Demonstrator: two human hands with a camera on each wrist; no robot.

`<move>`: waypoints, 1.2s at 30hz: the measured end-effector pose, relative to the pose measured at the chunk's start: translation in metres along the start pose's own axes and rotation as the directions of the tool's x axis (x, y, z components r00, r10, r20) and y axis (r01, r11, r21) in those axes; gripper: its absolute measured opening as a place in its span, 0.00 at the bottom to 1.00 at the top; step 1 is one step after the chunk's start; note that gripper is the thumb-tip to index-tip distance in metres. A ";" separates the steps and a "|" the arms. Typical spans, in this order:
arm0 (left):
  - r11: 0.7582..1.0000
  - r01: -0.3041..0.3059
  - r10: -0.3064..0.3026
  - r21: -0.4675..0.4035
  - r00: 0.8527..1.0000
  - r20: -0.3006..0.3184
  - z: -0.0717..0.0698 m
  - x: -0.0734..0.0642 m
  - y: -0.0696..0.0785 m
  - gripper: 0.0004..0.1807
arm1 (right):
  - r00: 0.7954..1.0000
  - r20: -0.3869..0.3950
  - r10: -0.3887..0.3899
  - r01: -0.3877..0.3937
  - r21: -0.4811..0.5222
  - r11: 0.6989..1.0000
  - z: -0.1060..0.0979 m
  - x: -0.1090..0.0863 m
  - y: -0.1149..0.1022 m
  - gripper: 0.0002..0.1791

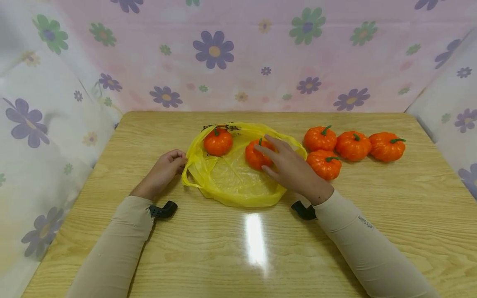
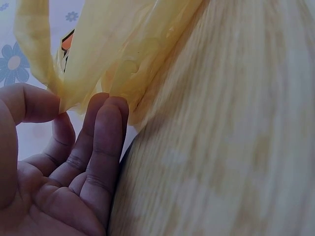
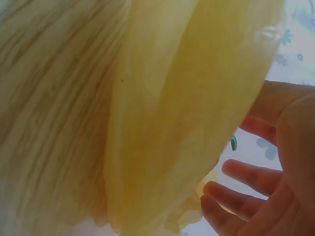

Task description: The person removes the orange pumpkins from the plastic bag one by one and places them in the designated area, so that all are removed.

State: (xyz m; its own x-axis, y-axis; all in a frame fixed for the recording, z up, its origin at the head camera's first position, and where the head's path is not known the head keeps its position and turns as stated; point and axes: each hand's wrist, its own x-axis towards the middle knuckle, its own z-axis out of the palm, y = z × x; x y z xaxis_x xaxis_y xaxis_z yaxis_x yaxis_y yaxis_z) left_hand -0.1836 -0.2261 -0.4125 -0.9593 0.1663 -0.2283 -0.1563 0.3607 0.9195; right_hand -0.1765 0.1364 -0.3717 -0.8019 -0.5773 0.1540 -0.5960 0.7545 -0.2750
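A yellow plastic bag (image 1: 242, 200) lies spread open on the table in the head view. Its left edge is pinched between thumb and index finger of my left hand (image 1: 162, 171); the left wrist view shows the bunched film (image 2: 130, 49) at those fingertips. Inside sit two small orange pumpkins with green stems, one at the back left (image 1: 218, 143) and another (image 1: 254, 157) right of the middle. My right hand (image 1: 292, 167) reaches over the bag's right rim, its fingers spread above the second pumpkin and partly covering it. Yellow film (image 3: 182, 113) hides most of that pumpkin in the right wrist view.
Several more pumpkins (image 1: 353, 146) stand close together to the right of the bag, one (image 1: 323, 164) in front of the others. The wood-grain table (image 1: 208, 256) is bounded by flower-patterned cloth (image 1: 253, 54) at the back and both sides.
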 end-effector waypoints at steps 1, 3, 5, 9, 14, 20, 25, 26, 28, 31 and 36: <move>1.000 0.001 -0.001 -0.002 1.000 0.000 0.000 0.000 -0.001 0.15 | 1.000 0.000 0.001 -0.001 0.000 1.000 0.001 0.000 0.000 0.32; 1.000 -0.001 0.001 -0.003 1.000 -0.005 0.000 0.001 -0.002 0.14 | 1.000 0.003 0.003 -0.003 0.003 1.000 0.002 0.000 0.000 0.32; 1.000 -0.008 0.007 -0.004 1.000 -0.005 0.001 0.001 -0.003 0.15 | 1.000 0.009 0.009 -0.009 0.003 1.000 0.003 0.001 0.000 0.32; 1.000 -0.006 0.006 -0.009 1.000 -0.003 0.001 0.001 -0.003 0.14 | 1.000 0.021 0.010 -0.010 0.001 1.000 0.004 0.003 0.000 0.32; 1.000 -0.010 0.010 -0.014 1.000 -0.003 0.001 0.001 -0.004 0.14 | 1.000 0.010 -0.008 0.008 0.000 1.000 0.005 0.005 -0.002 0.32; 1.000 -0.015 0.015 -0.020 1.000 0.003 0.000 0.002 -0.003 0.14 | 1.000 0.017 -0.011 0.011 -0.006 1.000 0.006 0.008 -0.003 0.33; 1.000 -0.004 0.004 -0.014 1.000 0.008 0.000 0.002 -0.002 0.14 | 0.999 0.037 -0.005 0.006 -0.016 1.000 0.007 0.008 -0.003 0.33; 1.000 -0.005 0.005 -0.013 1.000 0.005 0.000 0.002 -0.001 0.14 | 0.999 0.037 -0.006 0.007 -0.019 1.000 0.007 0.007 -0.003 0.33; 1.000 -0.010 0.010 -0.016 1.000 0.001 0.000 0.002 0.000 0.14 | 0.999 0.033 -0.011 0.011 -0.023 1.000 0.007 0.007 -0.002 0.34; 1.000 -0.009 0.009 -0.010 1.000 0.000 0.000 0.002 0.000 0.14 | 0.999 0.022 -0.023 0.023 -0.028 0.999 0.008 0.007 -0.002 0.33; 1.000 -0.003 0.003 -0.002 1.000 0.005 0.000 0.001 -0.001 0.14 | 0.999 0.010 -0.051 0.052 -0.029 0.998 0.010 0.006 -0.001 0.32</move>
State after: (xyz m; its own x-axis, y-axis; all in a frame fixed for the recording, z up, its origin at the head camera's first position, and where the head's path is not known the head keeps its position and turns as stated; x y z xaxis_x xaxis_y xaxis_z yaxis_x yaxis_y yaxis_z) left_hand -0.1847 -0.2259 -0.4136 -0.9586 0.1720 -0.2270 -0.1538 0.3583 0.9208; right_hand -0.1806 0.1291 -0.3799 -0.7697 -0.6185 0.1582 -0.6376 0.7324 -0.2387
